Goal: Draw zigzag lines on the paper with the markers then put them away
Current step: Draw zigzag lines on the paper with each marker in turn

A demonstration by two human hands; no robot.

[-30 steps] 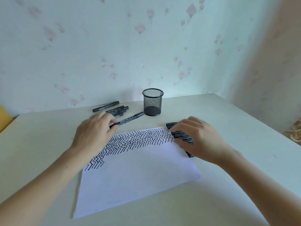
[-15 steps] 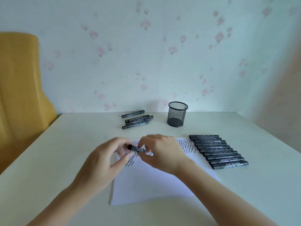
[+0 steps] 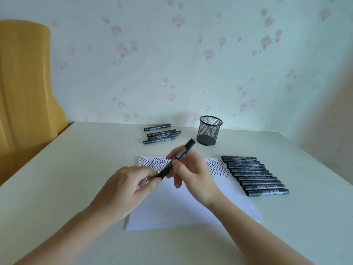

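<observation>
Both my hands hold one black marker [image 3: 183, 152] slanted above the white paper [image 3: 183, 205]. My right hand [image 3: 193, 171] pinches its upper barrel. My left hand [image 3: 131, 186] grips its lower end, the cap end, between thumb and fingers. Black zigzag lines [image 3: 152, 163] fill the paper's far strip, partly hidden by my hands. A row of several black markers [image 3: 256, 175] lies side by side at the paper's right edge. Several more markers [image 3: 162, 133] lie at the back of the table.
An empty black mesh pen cup [image 3: 209, 131] stands at the back, right of the loose markers. The pale table [image 3: 66, 178] meets a flowered wall behind. A yellow chair back [image 3: 24, 83] rises at the left edge.
My hands have lifted the marker and tilted it upward, right hand now on the barrel and left on the lower end. One second ago my hands were apart, on separate marker groups.
</observation>
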